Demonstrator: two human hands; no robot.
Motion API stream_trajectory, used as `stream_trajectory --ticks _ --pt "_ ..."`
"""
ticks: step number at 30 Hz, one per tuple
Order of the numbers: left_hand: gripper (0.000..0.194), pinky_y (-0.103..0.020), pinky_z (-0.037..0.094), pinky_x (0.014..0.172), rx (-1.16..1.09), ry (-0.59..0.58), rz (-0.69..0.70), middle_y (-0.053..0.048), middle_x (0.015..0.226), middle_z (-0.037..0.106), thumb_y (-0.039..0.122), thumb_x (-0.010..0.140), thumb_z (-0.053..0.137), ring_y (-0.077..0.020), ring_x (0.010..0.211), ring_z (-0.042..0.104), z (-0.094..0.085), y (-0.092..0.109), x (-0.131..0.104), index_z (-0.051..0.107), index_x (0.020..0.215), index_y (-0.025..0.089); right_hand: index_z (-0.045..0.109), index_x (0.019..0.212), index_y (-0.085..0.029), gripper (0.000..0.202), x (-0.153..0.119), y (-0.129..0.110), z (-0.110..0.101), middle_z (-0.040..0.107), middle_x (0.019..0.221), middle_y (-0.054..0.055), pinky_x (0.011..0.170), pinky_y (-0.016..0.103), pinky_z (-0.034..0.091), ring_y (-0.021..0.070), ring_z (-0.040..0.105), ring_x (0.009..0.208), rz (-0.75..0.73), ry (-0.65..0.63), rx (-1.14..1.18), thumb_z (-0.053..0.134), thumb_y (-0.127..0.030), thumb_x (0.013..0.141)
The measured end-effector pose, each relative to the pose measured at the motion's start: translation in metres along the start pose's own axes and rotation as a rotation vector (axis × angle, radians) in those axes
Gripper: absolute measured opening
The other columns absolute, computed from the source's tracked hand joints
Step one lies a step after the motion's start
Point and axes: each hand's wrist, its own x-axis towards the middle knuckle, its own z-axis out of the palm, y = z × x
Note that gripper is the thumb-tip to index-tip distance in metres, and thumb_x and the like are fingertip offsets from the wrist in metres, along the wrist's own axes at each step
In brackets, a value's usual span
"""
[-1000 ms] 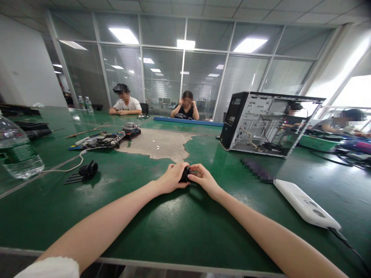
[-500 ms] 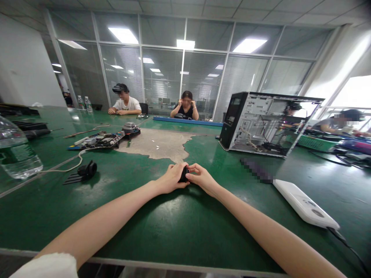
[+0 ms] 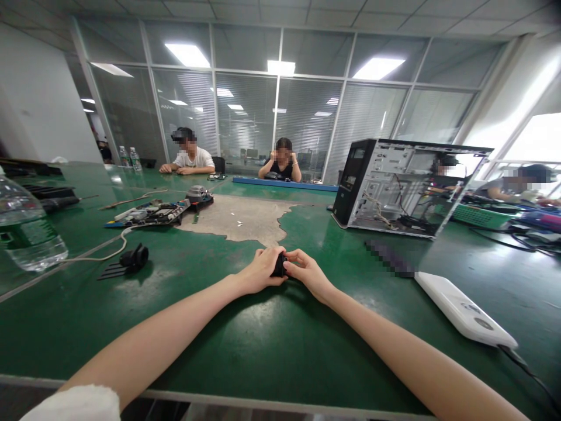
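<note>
Well in from the near edge of the tabletop (image 3: pixel 254 356), the left hand (image 3: pixel 259 272) curls around a small black part (image 3: pixel 279 267), and the right hand (image 3: pixel 308 273) pinches its right side between thumb and fingertips. Farther from that edge, a computer case (image 3: pixel 350 186) stands to the right.

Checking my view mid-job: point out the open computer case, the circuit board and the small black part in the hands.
Computer case (image 3: pixel 388 190): head view, on its inner metal wall.
Circuit board (image 3: pixel 149 215): head view, on its component-covered top.
Small black part (image 3: pixel 279 268): head view, on its exposed side.
</note>
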Motion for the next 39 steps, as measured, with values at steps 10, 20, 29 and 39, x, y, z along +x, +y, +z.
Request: stream_trajectory --ticks 10,20,29,39 --pt "0.056 -0.039 0.030 0.086 0.006 0.004 0.000 -0.008 0.107 0.047 0.036 0.070 0.056 -0.0225 0.100 0.045 0.001 -0.001 0.000 0.027 0.114 0.018 0.048 0.083 -0.019 0.030 0.000 -0.004 -0.001 0.055 0.091 -0.001 0.075 0.027 0.043 0.0132 0.056 0.083 -0.049 -0.074 0.017 0.067 -0.025 0.061" --pt "0.057 -0.039 0.030 0.086 0.005 0.001 -0.003 -0.009 0.109 0.047 0.036 0.070 0.056 -0.0232 0.101 0.044 0.000 0.000 0.001 0.026 0.116 0.019 0.049 0.090 -0.020 0.027 0.003 -0.001 -0.001 0.054 0.091 0.000 0.070 0.027 0.043 0.0113 0.055 0.075 -0.022 -0.010 -0.028 0.061 -0.029 0.068" --pt "0.054 -0.038 0.030 0.085 0.004 0.004 -0.005 -0.008 0.107 0.048 0.035 0.071 0.055 -0.0220 0.099 0.045 0.000 0.000 0.000 0.027 0.114 0.018 0.047 0.084 -0.021 0.031 -0.001 -0.010 -0.001 0.054 0.092 -0.001 0.073 0.027 0.043 0.0128 0.056 0.082 -0.010 -0.096 0.051 0.067 -0.024 0.061" --pt "0.058 -0.039 0.029 0.086 0.016 0.007 0.005 -0.010 0.111 0.046 0.036 0.070 0.055 -0.0228 0.102 0.044 0.001 0.000 0.001 0.025 0.116 0.018 0.048 0.090 -0.022 0.028 0.003 -0.002 -0.001 0.053 0.088 -0.001 0.069 0.028 0.044 0.0109 0.055 0.073 -0.012 -0.036 0.001 0.061 -0.031 0.068"
